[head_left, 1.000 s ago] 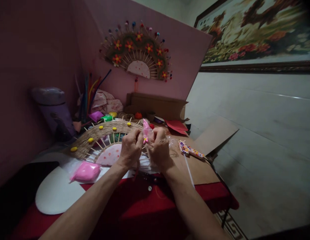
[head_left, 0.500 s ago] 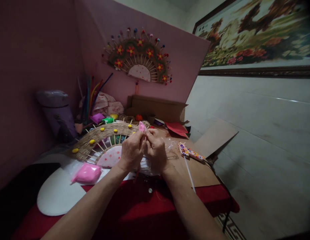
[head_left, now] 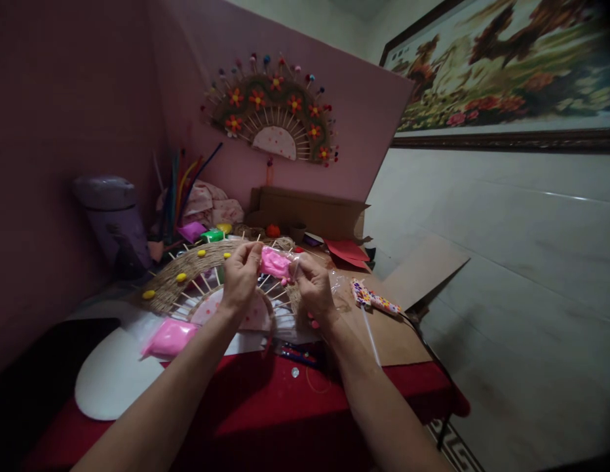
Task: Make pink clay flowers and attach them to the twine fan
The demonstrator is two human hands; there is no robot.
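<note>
Between my hands a small clear bag of pink modelling clay [head_left: 275, 261] is stretched out. My left hand [head_left: 242, 275] pinches its left end, and my right hand [head_left: 312, 283] grips the clear plastic on the right. Under them lies a half-round fan [head_left: 173, 286] of twine woven over thin sticks, dotted with yellow pieces along its band. Its spotted half-circle centre [head_left: 253, 308] shows below my hands; part of the band is covered by them. A larger bag of pink clay [head_left: 171, 339] rests at the fan's lower left.
A patterned glue gun [head_left: 376, 298] lies on cardboard [head_left: 403, 344] at the right. White round board [head_left: 118, 377] sits at the front left of the red cloth [head_left: 246, 406]. A purple container [head_left: 111, 223] stands at the back left. A flowered fan [head_left: 272, 115] hangs behind.
My hands have moved apart and the pink clay bag has come into full view between them. Before, they were close together with only its tip showing above the fingers.
</note>
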